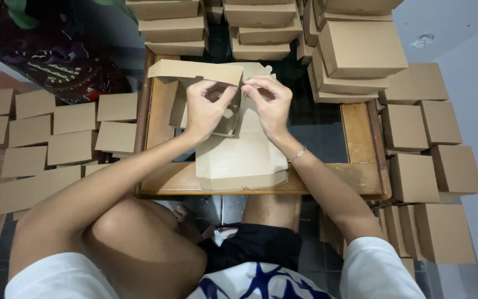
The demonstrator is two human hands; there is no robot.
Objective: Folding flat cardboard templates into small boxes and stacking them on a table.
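Head view, looking straight down. Left hand (206,108) and right hand (270,102) meet over a half-folded cardboard box blank (239,155) lying on a small wooden table with a dark glass top (360,177). Left-hand fingers are curled, thumb and forefinger pinching an upright flap of the blank; right-hand fingers (258,84) are pressed together and pinching the same fold from the other side, fingertips of both hands almost touching. A long side flap (195,70) of the blank stands up and extends toward the person's left. The flat base of the blank reaches to the near edge of the table. A thin bracelet (297,153) sits on the right wrist. At the far edge of the table, stacks of finished closed cardboard boxes (355,50) rise several layers high. More closed boxes (432,166) are on the floor to the right of the table. To the left, flat rectangular cardboard pieces (56,135) lie in rows on the tiled floor. A dark patterned cloth (51,61) is at far left.
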